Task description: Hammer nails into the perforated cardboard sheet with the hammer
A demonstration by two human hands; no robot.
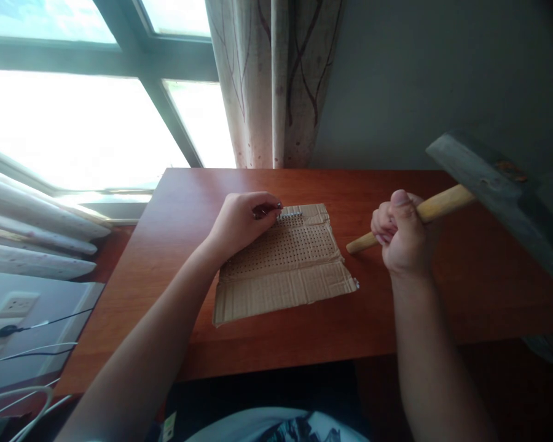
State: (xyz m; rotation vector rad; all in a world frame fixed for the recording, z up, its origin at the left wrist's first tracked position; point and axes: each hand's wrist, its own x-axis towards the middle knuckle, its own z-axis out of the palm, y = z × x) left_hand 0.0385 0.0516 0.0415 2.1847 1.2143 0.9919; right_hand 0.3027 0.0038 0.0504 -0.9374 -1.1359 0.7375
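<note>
A sheet of brown cardboard (286,285) lies on the table, its upper part covered by a grid of small dark holes. Along its far edge a short row of shiny metal pieces (291,216) stands in the holes. My left hand (242,222) rests over the sheet's far left corner, thumb and finger pinched on a small nail-like metal piece (279,207); more dark metal bits show under the curled fingers. To the right of the cardboard, my right hand (405,233) is closed around the wooden handle of a hammer (447,204), raised above the table with its grey head (493,178) to the right.
The reddish-brown wooden table (166,215) stands against a grey wall (442,73). A bright window (74,123) and patterned curtains (253,80) are behind and to the left. A wall socket (16,307) with a plug and loose cables (27,353) lies beyond the table's left edge.
</note>
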